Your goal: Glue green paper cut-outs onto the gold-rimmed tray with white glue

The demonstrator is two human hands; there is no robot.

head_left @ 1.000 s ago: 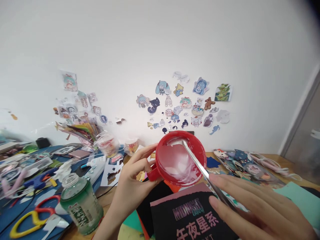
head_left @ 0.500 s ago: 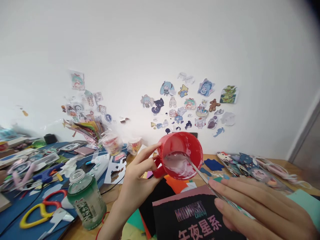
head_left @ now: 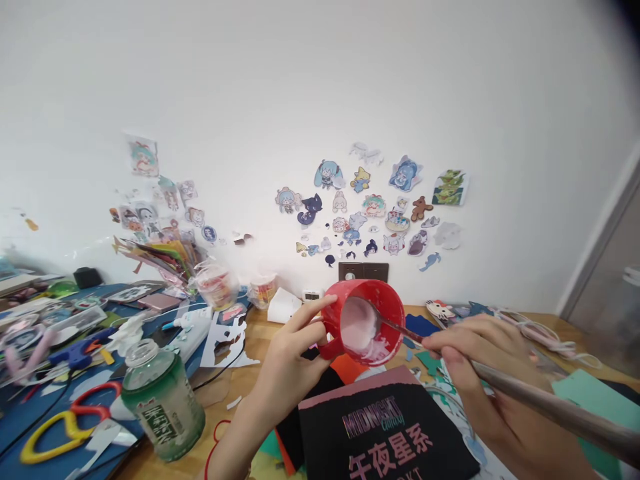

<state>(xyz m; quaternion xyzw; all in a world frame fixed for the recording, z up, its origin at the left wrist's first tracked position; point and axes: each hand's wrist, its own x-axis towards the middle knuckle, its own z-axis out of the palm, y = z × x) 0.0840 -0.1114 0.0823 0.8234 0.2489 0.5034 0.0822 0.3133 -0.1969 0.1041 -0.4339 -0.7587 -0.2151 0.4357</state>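
Leftmost, green bottle (head_left: pixel 161 401) standing on the cluttered table (head_left: pixel 250 340), left hand (head_left: pixel 293 357) gripping a tilted red cup (head_left: pixel 367 320) by its handle above a black booklet (head_left: pixel 385 433), right hand (head_left: pixel 475 373) pinching a long spoon (head_left: pixel 500 377), tip inside the cup's white paste.

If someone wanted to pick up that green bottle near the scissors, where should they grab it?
Probably around the wide green body of the green bottle, coming from its right, the side toward the wooden desk. It stands upright, and its short clear neck looks narrow and offers less to hold. The red and yellow scissors crowd its left, while the right side looks freer.
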